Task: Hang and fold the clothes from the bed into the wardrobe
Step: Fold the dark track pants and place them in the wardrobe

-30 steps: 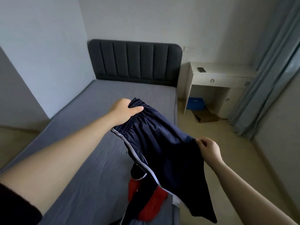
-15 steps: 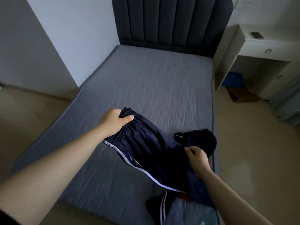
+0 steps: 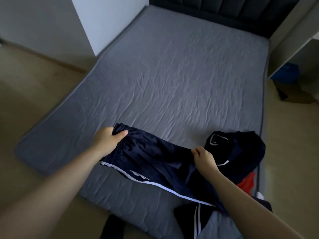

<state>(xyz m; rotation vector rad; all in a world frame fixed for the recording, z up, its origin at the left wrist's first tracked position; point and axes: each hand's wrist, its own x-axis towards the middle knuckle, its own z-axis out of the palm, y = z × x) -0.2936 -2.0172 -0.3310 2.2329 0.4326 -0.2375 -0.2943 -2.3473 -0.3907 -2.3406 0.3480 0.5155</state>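
Observation:
Navy trousers [image 3: 155, 163] with a white side stripe stretch across the near part of the grey bed [image 3: 172, 75], low over the sheet. My left hand [image 3: 108, 140] grips their elastic waistband at the left end. My right hand [image 3: 205, 159] pinches the fabric further along the leg. Behind my right hand lies a dark navy garment [image 3: 241, 149] with white trim. A red piece of clothing [image 3: 246, 185] shows under it near the bed's right edge. More dark striped clothing [image 3: 196, 219] lies by the bed's near edge, partly hidden by my right arm.
The dark padded headboard [image 3: 241, 12] stands at the far end. A white desk [image 3: 296, 40] is at the right, with a blue box [image 3: 288, 71] and a brown cardboard piece [image 3: 296, 94] on the floor below. Beige floor surrounds the bed; a wall corner juts at left.
Both hands have lowered the trousers from mid-air down toward the mattress. My view has tilted downward, so the headboard and desk slid to the top edge.

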